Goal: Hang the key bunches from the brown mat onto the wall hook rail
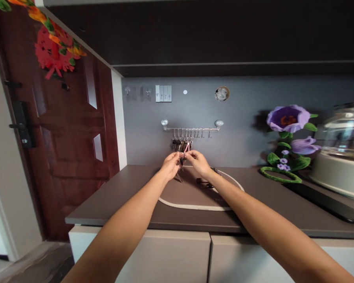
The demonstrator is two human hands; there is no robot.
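Both my hands meet over the back of a brown mat [191,198] with a pale rim. My left hand [170,164] pinches a bunch of keys [181,162] on a ring, and the keys dangle below the fingers. Beside it, my right hand [198,160] closes its fingertips on the same ring. Just behind them, several key bunches [177,144] hang from the left hooks of a metal hook rail [191,129] on the wall. A pink strap [186,147] hangs there too. More dark keys [204,182] lie on the mat, partly hidden by my right forearm.
A purple artificial flower [288,119] stands at the right, near a clear-topped white appliance [338,173] and a flat black object [324,202]. Above is a dark cabinet [206,35]. Switches [163,93] are on the wall; a red-brown door [59,157] is at left.
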